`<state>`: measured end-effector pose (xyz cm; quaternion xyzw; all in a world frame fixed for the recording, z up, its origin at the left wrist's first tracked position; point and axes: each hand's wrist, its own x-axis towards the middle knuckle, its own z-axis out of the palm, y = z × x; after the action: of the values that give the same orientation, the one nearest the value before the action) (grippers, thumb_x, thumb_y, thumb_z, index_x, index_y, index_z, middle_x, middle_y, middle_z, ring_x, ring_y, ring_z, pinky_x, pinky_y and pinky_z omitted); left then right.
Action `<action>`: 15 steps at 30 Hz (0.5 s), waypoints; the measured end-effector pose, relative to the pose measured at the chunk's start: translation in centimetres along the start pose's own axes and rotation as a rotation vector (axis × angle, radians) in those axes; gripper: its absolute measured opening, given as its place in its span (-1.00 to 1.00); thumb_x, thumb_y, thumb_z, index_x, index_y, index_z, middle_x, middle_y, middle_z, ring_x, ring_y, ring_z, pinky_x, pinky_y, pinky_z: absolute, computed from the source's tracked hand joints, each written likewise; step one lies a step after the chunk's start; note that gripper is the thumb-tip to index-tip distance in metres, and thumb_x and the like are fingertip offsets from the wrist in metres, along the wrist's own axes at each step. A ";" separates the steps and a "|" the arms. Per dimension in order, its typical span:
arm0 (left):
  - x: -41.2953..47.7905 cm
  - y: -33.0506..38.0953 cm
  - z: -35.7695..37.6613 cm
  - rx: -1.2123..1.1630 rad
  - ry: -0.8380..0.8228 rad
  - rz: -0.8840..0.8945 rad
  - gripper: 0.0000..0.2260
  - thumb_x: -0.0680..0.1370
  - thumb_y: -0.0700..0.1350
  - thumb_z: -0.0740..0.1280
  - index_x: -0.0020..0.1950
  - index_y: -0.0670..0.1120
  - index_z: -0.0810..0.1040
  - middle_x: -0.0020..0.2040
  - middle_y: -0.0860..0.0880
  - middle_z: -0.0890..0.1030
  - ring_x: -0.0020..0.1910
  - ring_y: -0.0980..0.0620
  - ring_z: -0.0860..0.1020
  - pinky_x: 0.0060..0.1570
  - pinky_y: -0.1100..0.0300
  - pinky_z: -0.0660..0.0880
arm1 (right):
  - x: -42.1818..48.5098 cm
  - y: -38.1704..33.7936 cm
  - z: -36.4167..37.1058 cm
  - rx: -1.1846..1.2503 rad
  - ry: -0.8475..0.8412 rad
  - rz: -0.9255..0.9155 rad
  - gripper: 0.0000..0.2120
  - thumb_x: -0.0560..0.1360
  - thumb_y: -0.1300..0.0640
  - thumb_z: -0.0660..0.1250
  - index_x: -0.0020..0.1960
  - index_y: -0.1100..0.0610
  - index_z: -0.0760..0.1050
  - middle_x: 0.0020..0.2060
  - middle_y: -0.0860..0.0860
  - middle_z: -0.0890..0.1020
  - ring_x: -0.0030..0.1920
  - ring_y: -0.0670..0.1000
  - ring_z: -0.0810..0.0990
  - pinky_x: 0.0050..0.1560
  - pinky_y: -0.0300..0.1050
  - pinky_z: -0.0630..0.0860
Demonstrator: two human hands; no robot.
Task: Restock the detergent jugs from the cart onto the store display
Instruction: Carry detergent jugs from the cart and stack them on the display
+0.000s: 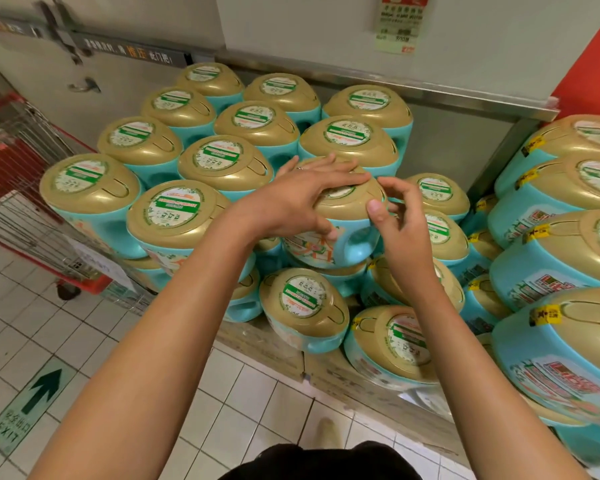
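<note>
While left grip (291, 199) presses flat on jug (347, 206), right grip (400, 221) loose; tiled floor (84, 341), red cart (18, 143).

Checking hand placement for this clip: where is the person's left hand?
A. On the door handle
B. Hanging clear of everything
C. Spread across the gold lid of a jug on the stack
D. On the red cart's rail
C: the left hand lies with straight fingers across the gold lid of the front jug, while the cart and the door handle are untouched.
</note>
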<state>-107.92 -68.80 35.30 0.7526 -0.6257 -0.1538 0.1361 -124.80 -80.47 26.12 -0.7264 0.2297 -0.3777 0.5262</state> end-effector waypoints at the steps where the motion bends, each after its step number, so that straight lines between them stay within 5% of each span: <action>1: -0.1 0.1 0.1 -0.013 0.009 0.002 -0.11 0.44 -0.05 0.60 0.63 0.29 0.20 0.68 0.22 0.11 0.68 0.11 -0.08 0.58 -0.24 -0.23 | 0.0 0.1 0.1 0.007 0.004 -0.006 -0.68 0.65 -0.03 0.37 0.37 -0.03 0.47 0.33 0.05 0.54 0.29 0.12 0.56 0.31 0.08 0.55; 6: -1.4 0.9 2.0 -0.059 0.137 -0.005 -0.22 0.48 -0.15 0.55 0.60 0.27 0.31 0.64 0.26 0.20 0.69 0.10 -0.11 0.55 -0.33 -0.32 | -0.1 0.2 0.3 0.056 0.076 -0.021 -0.68 0.64 0.03 0.37 0.36 0.06 0.49 0.33 0.12 0.53 0.26 0.04 0.57 0.29 -0.08 0.53; 15: -3.2 0.6 5.9 0.011 0.457 -0.017 -0.39 0.58 -0.08 0.46 0.57 0.24 0.37 0.62 0.16 0.29 0.68 -0.06 0.01 0.56 -0.37 -0.11 | -0.2 0.7 0.9 0.102 0.043 0.012 -0.68 0.67 0.03 0.34 0.39 0.07 0.46 0.35 0.11 0.53 0.31 0.24 0.54 0.36 0.25 0.51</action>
<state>-111.42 -65.84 30.31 0.7738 -0.5731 0.0230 0.2689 -124.20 -80.04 25.22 -0.6891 0.2258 -0.4013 0.5596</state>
